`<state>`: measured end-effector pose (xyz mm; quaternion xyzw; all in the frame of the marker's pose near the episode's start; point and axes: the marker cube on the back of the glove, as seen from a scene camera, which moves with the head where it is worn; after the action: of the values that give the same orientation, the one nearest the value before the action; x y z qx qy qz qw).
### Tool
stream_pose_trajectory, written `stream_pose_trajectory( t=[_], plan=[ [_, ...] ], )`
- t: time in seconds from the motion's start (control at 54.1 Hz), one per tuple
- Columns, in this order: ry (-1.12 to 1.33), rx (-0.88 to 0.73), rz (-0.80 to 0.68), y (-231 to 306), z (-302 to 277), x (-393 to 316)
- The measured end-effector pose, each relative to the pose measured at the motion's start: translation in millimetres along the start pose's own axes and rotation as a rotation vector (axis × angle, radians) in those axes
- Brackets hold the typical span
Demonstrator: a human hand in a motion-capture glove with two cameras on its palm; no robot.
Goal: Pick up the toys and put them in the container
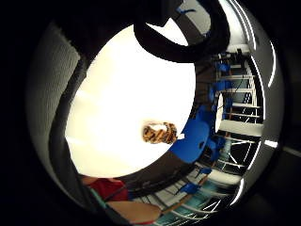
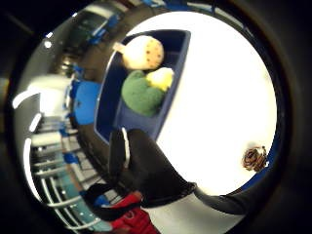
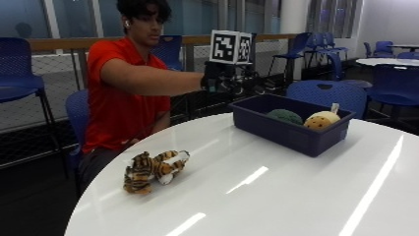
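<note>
Gloved right hand [image 3: 225, 78] raised above the table's far edge, holding nothing; cannot tell whether fingers are straight or curled. Just beside and below it, dark blue container [image 3: 288, 130] on white round table [image 3: 275, 196], holding a green plush toy [image 3: 284, 116] and a spotted yellow toy [image 3: 320, 120]. Well apart, nearer the table's front edge, a striped tiger toy [image 3: 154, 169] lying on its side.

The outside camera sits low across the white surface [image 3: 275, 196], facing the seated person, with the tiger toy [image 3: 154, 169] nearest. Both palm cameras look down on the surface from well above it. The thumb-side view shares the blue bin [image 2: 112, 112] and tiger toy with the outside view; the little-finger view shares only the tiger.
</note>
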<state>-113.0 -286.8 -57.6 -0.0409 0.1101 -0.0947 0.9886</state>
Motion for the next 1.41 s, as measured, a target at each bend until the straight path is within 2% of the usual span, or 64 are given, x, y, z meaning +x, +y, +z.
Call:
stream_pose_trajectory(
  t=[0.333, 0.703, 1.11, 1.405],
  plan=[
    [0.004, -0.073, 0.163, 54.1, 58.3, 108.5],
    [-0.008, -0.132, 0.319, 103.9, 112.1, 190.0],
    [0.002, -0.227, 0.382, 121.4, 170.3, 222.9],
    [-0.078, -0.226, 0.358, 115.1, 184.7, 222.5]
  ],
)
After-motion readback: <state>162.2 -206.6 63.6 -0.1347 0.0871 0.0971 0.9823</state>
